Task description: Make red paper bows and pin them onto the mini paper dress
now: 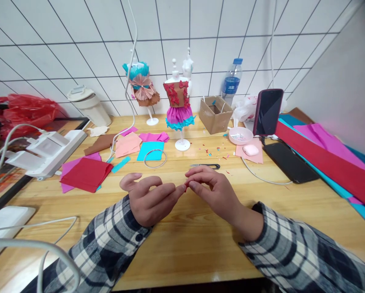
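A small dark red piece [186,186], like crepe paper, is between my hands above the front of the table. My right hand [216,190] pinches it between thumb and fingertips, its other fingers curved over. My left hand [153,198] meets it from the left with its fingertips closed on the piece's edge, the other fingers bent and spaced apart. Thread snips [211,166] with a black handle lie just beyond the right hand. Behind them stands a small dress form [176,106] with a brown top, red bows and a purple and blue skirt.
A silver ring [155,166] lies near a blue paper square [151,149]. Red paper [86,174] is at left, beside a white power strip [63,150]. A cardboard box [216,116], pink dish [240,135], propped phone [268,112] and black phone [291,161] stand or lie right.
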Motion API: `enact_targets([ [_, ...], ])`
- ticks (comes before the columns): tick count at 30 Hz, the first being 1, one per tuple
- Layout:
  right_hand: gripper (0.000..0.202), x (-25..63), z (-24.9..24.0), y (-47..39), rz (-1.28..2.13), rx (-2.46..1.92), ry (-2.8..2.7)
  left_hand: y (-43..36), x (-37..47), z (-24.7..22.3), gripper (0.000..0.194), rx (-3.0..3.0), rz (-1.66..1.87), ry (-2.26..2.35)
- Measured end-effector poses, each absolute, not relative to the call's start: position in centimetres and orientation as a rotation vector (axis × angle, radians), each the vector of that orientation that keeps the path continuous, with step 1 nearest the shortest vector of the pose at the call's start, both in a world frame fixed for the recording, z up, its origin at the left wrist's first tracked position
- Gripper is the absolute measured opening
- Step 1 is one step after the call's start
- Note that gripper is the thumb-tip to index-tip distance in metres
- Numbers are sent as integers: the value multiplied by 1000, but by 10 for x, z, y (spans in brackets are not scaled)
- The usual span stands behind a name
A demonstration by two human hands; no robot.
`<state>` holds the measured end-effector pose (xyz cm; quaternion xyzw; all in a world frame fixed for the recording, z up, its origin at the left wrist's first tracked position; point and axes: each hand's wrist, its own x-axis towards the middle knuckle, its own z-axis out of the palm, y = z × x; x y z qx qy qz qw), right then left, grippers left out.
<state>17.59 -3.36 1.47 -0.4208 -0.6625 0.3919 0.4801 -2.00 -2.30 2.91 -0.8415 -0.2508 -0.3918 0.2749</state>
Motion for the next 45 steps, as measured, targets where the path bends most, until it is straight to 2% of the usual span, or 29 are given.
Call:
enact_targets([
  [18,10,174,14,-38,810,-999,-1705,-20,-14,23,14,-2408,-1188,-802],
  [27,10,180,14,-33,942,-948,-1687,-22,-12,22,12,-2435,-1207,-794],
  [37,10,181,9,-29,1182,-965,-1507,-20,-19,20,19,-2336,-1130,-765],
  [45,9,180,8,-30,1107,-1019,-1577,-20,-16,27,20,-2305,-1146,-744],
])
